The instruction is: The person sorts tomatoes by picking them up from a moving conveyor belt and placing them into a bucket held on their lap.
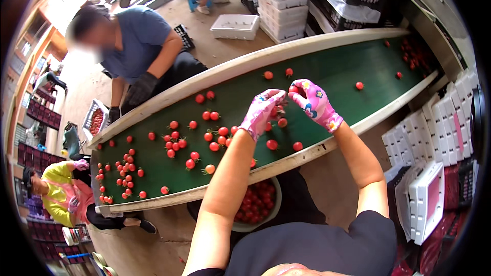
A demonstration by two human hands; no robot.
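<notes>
Both my hands wear pink floral gloves and are over a green conveyor belt (322,80) with cherry tomatoes on it. My right hand (316,103) pinches a red cherry tomato (294,89) between thumb and fingers. Just to its left is my left hand (262,111), its fingertips drawn together; whether something sits between them cannot be made out. Blurred tomatoes and stems show under its fingers, among them a paler tomato (282,122). Nearer me on the belt lie two red tomatoes (272,145). A round tub (279,203) full of tomatoes stands below the belt's near edge, partly behind my left forearm.
Pale raised rails (238,61) border the belt. Across it sits a person in dark gloves (142,88), beside a white crate of tomatoes (86,122). Another person in yellow (57,176) is at the left end. White crates (429,130) are stacked at right, more (284,7) behind.
</notes>
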